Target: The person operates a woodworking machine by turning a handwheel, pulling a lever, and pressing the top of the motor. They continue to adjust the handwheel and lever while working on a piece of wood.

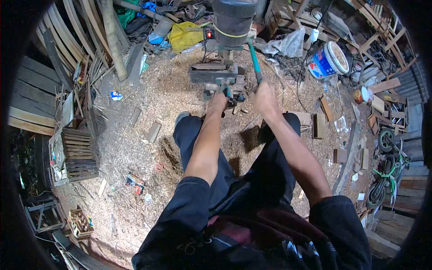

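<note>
In front of me stands a bench drilling or mortising machine with a dark motor housing [233, 20]. A red-lit switch [209, 34] is on its left side. My right hand [265, 99] is wrapped round the lower end of a long green lever [255, 62] that rises to the machine's head. My left hand [217, 103] is closed at a dark handwheel [231, 103] below the vise, its fingers partly hidden. A wooden piece [209, 66] lies along the machine's dark vise [202, 76], under the head.
Wood shavings [135, 157] cover the floor. Wooden offcuts [318, 126] lie to the right, near a white and blue bucket [328, 60]. A slatted crate [80, 153] stands at left, with leaning boards [58, 36] behind. A small bicycle [387, 171] is at far right.
</note>
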